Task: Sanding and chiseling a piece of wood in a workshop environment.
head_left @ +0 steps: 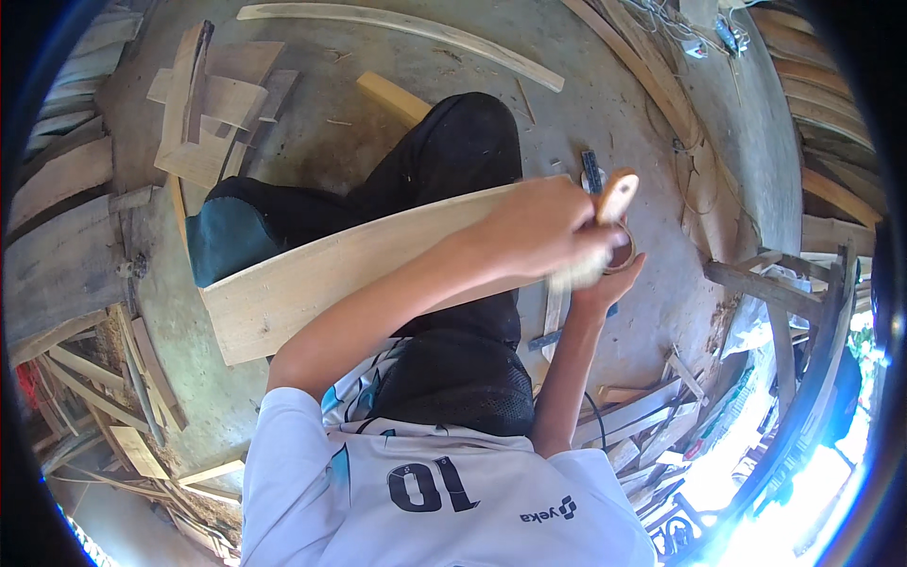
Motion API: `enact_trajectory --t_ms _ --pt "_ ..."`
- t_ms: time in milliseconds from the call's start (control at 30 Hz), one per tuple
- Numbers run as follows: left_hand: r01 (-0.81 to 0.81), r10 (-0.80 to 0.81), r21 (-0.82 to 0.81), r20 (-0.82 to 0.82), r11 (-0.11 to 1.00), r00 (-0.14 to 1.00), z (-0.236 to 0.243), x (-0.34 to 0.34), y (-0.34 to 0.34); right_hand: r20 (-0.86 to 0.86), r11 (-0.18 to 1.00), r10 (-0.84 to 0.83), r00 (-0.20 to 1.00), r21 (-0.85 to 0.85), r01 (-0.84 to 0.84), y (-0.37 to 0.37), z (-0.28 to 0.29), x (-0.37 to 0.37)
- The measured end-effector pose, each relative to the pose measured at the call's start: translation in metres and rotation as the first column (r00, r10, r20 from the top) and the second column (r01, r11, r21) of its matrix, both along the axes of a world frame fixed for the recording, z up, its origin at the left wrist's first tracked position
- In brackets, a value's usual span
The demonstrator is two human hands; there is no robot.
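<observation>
A paintbrush (618, 196) with a light wooden handle is gripped in my left hand (543, 227), its pale bristles blurred and pointing down. Beneath the brush, my right hand (616, 283) holds a small round cup (622, 248) with a reddish-brown inside; its contents cannot be made out. Across my lap rests a long, pale wooden board (312, 283), tilted up to the right. My left forearm passes over it and hides part of its surface.
Stacked wood offcuts (203, 113) stand on the concrete floor at the far left. A curved wooden strip (406, 24) lies at the back. Dark blue tool (591, 170) lies beyond my hands. Scrap wood (652, 416) is at the right, near a wooden frame (784, 293).
</observation>
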State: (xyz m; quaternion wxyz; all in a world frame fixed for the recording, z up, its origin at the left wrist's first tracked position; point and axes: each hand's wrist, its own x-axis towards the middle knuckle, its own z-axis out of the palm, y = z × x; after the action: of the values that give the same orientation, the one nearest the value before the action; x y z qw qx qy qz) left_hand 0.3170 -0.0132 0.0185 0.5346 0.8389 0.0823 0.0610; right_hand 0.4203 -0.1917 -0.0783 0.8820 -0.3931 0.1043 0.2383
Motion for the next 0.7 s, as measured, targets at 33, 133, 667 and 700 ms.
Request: enact_trajectory --t_ms 33,133,667,700 --pt "-0.169 0.161 0.207 0.053 0.964 0.985 -0.004 0.001 0.006 -0.029 0.996 0.005 1.0 0.094 -0.002 0.0 -0.003 0.002" --pt "-0.598 0.369 0.393 0.518 0.699 0.772 -0.013 -0.008 0.033 0.01 0.996 0.028 1.0 0.089 -0.029 0.01 0.004 -0.009" --pt "-0.885 0.989 0.466 -0.128 -0.004 -0.072 -0.06 -0.402 0.047 0.563 0.424 0.794 0.23 -0.784 0.455 -0.018 -0.038 0.002" --pt "-0.859 0.947 0.51 -0.294 0.041 -0.13 -0.073 -0.425 0.038 0.56 0.438 0.809 0.178 -0.777 0.453 -0.015 -0.04 0.001"
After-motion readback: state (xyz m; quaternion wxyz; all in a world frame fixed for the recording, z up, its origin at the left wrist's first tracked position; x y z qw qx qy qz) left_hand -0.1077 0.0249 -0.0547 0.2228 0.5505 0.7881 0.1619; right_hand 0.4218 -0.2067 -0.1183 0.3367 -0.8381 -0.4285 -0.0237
